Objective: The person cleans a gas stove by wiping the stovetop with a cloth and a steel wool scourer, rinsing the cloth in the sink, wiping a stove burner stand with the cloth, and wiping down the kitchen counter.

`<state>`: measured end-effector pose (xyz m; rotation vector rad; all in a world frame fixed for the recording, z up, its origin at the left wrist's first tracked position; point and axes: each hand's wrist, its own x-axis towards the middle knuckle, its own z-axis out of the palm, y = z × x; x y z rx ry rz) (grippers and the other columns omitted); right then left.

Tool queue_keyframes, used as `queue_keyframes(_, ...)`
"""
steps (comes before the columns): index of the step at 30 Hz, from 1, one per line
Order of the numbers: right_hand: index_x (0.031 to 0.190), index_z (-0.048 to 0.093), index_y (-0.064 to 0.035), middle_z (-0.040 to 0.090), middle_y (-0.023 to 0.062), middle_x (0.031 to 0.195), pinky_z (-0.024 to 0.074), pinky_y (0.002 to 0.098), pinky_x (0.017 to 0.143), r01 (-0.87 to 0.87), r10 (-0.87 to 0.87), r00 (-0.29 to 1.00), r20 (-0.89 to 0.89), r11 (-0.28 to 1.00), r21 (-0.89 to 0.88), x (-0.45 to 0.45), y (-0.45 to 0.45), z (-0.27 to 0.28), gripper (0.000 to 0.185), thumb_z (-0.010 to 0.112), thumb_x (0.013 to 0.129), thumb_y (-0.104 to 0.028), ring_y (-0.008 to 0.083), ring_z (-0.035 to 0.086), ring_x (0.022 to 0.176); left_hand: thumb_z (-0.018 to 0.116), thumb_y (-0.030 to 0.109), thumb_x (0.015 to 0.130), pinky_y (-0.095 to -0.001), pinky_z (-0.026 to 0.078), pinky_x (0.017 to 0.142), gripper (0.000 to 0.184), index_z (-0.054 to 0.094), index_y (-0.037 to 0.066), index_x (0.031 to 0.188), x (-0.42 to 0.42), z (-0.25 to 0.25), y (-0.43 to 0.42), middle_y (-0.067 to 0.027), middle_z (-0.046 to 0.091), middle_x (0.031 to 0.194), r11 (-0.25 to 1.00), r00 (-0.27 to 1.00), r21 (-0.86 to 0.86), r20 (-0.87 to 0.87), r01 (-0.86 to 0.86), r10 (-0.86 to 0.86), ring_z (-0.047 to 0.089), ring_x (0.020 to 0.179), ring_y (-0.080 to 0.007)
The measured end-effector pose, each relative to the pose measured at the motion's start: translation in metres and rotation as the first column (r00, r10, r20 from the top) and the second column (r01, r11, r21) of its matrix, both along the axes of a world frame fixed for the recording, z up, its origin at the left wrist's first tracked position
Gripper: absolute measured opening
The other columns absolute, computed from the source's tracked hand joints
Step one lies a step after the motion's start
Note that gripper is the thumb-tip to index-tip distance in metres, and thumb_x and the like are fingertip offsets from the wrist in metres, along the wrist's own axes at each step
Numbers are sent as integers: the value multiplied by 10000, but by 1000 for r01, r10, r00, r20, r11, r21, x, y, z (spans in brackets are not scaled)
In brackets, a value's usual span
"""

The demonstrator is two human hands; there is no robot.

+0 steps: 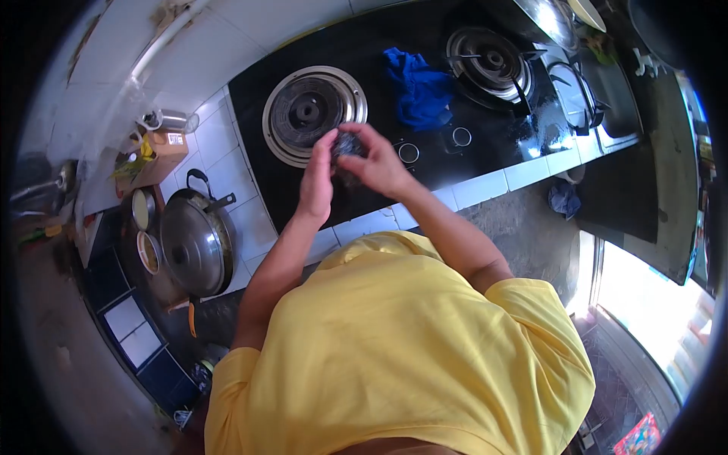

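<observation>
Between my hands, over the front of the black stove top (371,68), is a dark, shiny, crumpled-looking object (347,145), perhaps a scouring pad. My right hand (378,163) curls its fingers and thumb around it. My left hand (319,176) is upright against its left side, fingers together; whether it also grips the object is unclear. Just behind the hands lies the left burner (307,112) with its round metal ring. A blue cloth (418,89) lies crumpled on the stove to the right of it, near two round knob rings (409,153).
The right burner (493,61) has a metal pan support. On the left counter stand a lidded pan (189,244), small bowls (149,252) and a cardboard box (155,158). A metal frame (574,95) lies at the right. White tiles (481,188) edge the counter.
</observation>
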<state>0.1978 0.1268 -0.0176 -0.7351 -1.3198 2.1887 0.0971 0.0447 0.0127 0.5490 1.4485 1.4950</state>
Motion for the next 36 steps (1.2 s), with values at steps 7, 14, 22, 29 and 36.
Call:
queue_keyframes(7, 1206, 427, -124, 570, 147, 1048, 438, 418, 821, -313, -357, 775, 521, 499, 808, -5, 79, 9, 552, 563, 671, -111, 346, 525, 974, 623, 312, 752, -397, 389, 857, 557, 456, 5, 1186, 9, -22, 2, -137, 479, 1171, 924, 81, -382, -922, -21, -379, 480, 1033, -294)
queue_keyframes(14, 1120, 564, -158, 533, 91, 1077, 428, 398, 828, -304, -266, 888, 375, 272, 913, -29, 86, -42, 427, 561, 693, -156, 285, 501, 998, 615, 379, 758, -411, 350, 886, 598, 429, 27, 1204, 3, -41, 0, -110, 385, 1200, 881, 10, -470, -883, -49, -470, 432, 1053, -282)
queue_keyframes(22, 975, 633, -174, 545, 80, 1021, 415, 386, 788, -588, -343, 700, 627, 222, 778, -25, 59, -21, 233, 513, 791, -252, 244, 496, 1000, 610, 397, 763, -405, 355, 909, 597, 431, 42, 1207, 1, -36, 3, -109, 388, 1198, 844, -27, -536, -843, -26, -537, 430, 1047, -289)
queue_keyframes(29, 920, 657, -159, 553, 96, 1010, 425, 387, 793, -636, -339, 691, 638, 134, 760, -25, 44, -13, 227, 560, 739, -257, 244, 502, 1024, 618, 384, 755, -411, 353, 913, 599, 414, 63, 1217, 0, -34, 3, -107, 388, 1201, 849, -1, -528, -849, -7, -528, 429, 1048, -291)
queue_keyframes(36, 784, 688, -152, 572, 81, 943, 471, 400, 712, -362, -506, 663, 551, 428, 828, -40, 38, -35, 158, 572, 717, -237, 263, 560, 901, 614, 380, 760, -412, 357, 908, 583, 419, 63, 1210, 2, -35, 1, -107, 396, 1190, 859, -3, -512, -859, -12, -512, 440, 1042, -291)
